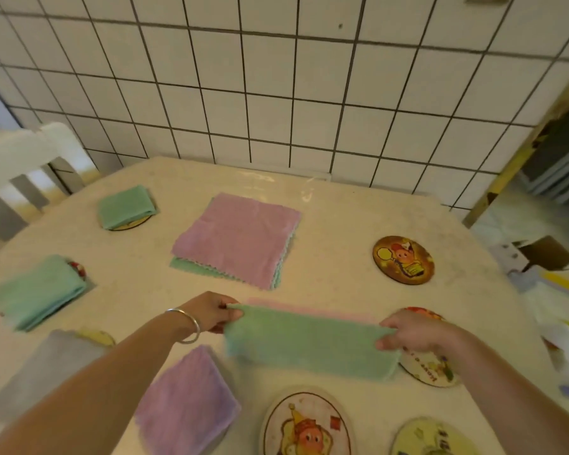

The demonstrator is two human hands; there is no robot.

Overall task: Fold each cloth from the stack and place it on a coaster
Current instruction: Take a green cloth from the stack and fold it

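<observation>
Right now my left hand [211,311] and right hand [408,333] each pinch one end of a green cloth [309,343], folded into a long fuzzy strip, pink underneath, low over the table [342,208] just before the stack [237,239]. Around it I see folded cloths already lying on coasters: green ones [127,206] [37,292] at left, grey [43,369] and purple [188,402] nearer. Round cartoon-printed coasters [403,259] [307,425] lie bare at right, one partly hidden under my right hand.
</observation>
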